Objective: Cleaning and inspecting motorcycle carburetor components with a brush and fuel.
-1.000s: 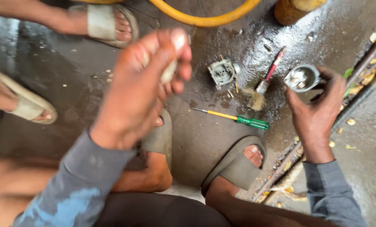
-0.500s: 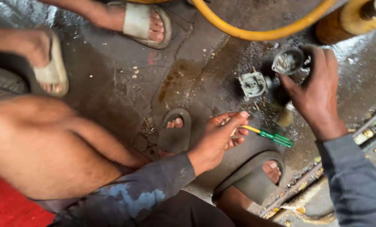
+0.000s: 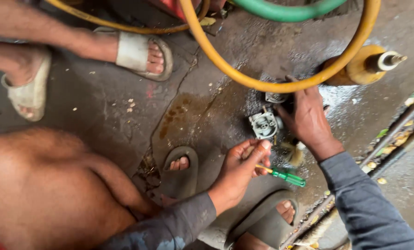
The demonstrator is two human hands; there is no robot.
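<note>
left hand [image 3: 241,169] is curled narrow with fingertips on the green-handled screwdriver [image 3: 283,175]. right hand [image 3: 309,118] is closed over something dark, just beside the small metal carburetor part [image 3: 264,124].

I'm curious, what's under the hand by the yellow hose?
Under the right hand sits a small grey metal part on wet concrete floor. What the palm covers stays hidden.

Both arms wear long grey-blue sleeves, the left sleeve [image 3: 170,229] mottled with paler blue patches well back from the fingers, the right sleeve [image 3: 369,208] plainer, its cuff ending at the wrist. The legs are bare. Each foot wears a grey-green rubber slide sandal [image 3: 181,173], toes showing at the open front.
</note>
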